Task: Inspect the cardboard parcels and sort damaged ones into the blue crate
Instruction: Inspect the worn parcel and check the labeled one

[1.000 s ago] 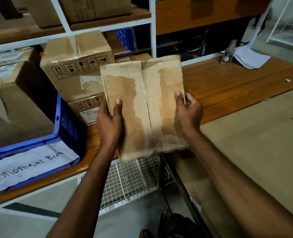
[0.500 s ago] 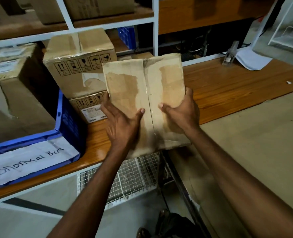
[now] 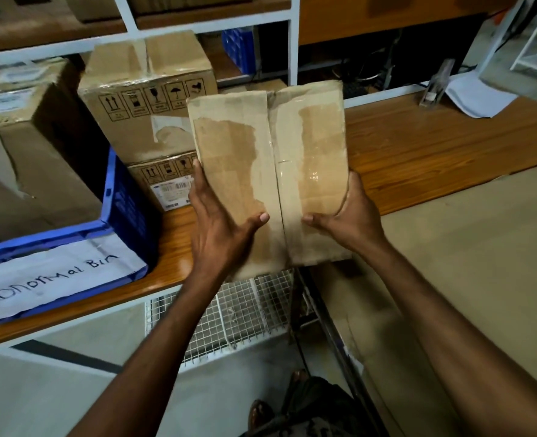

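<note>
I hold a flat cardboard parcel (image 3: 270,159) upright in front of me, its taped face towards me, with the top paper layer torn away in two large patches. My left hand (image 3: 220,225) grips its lower left edge, thumb across the face. My right hand (image 3: 349,219) grips the lower right edge the same way. The blue crate (image 3: 125,197), labelled "Abnormal Bin", stands to the left on the wooden shelf and holds a large dented carton (image 3: 27,159).
Two stacked cartons (image 3: 147,99) with handling symbols stand right of the crate, behind the parcel. The wooden shelf (image 3: 434,143) runs to the right, with white paper (image 3: 478,96) at its back. A cardboard-covered table (image 3: 481,247) lies at right, a wire rack (image 3: 235,313) below.
Both hands slid down from the parcel's side edges to its lower part, thumbs now laid across the face. The parcel stays upright in nearly the same place.
</note>
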